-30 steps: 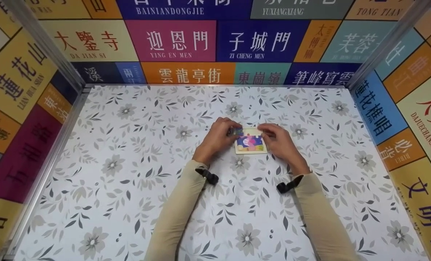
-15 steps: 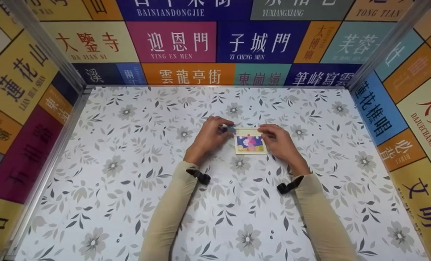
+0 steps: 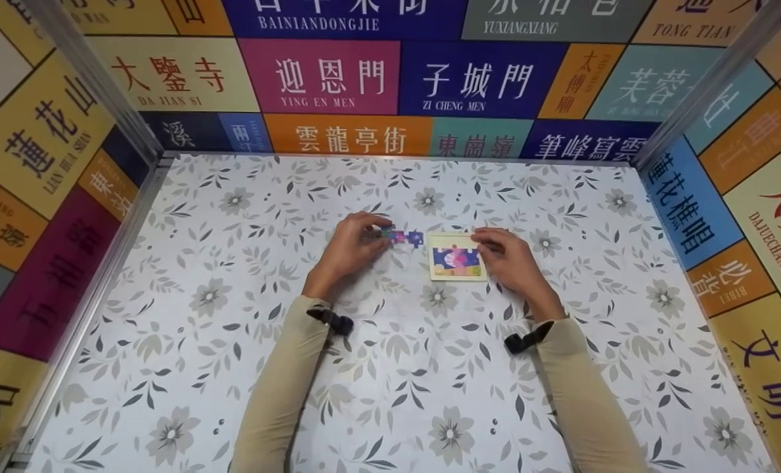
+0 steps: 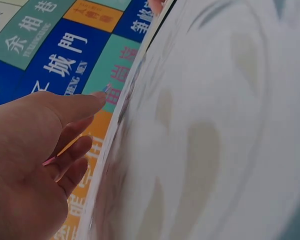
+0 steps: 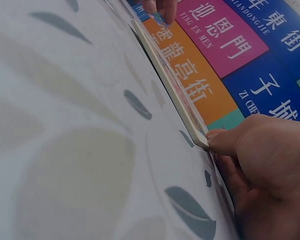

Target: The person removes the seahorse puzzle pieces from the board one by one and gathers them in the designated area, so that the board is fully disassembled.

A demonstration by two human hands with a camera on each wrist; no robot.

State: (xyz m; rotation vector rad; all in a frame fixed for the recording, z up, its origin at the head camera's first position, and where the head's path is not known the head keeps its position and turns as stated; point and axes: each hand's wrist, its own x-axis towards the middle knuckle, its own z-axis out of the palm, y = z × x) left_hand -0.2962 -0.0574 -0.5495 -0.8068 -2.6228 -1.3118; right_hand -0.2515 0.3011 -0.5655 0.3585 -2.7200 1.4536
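A small square jigsaw puzzle board (image 3: 459, 276) with a cream border lies on the patterned tabletop. Its lower part shows a purple, pink and yellow picture; its upper strip is bare cream. My right hand (image 3: 512, 257) pinches the board's right edge, the thumb at its corner in the right wrist view. Left of the board, my left hand (image 3: 349, 244) holds a short row of joined jigsaw pieces (image 3: 398, 236), blue, pink and green, between thumb and fingers. Part of that row is hidden by the fingers. Only a sliver of the pieces (image 4: 107, 88) shows past the thumb in the left wrist view.
The table (image 3: 390, 368) wears a white cloth with grey flowers and leaves. Colourful panels with large characters (image 3: 328, 75) wall it in at the back and both sides. Dark cameras on straps (image 3: 341, 324) sit at both wrists.
My left hand has moved left, away from the board, drawing the joined pieces off its upper part and baring the cream strip. My right hand stays at the board's right edge.
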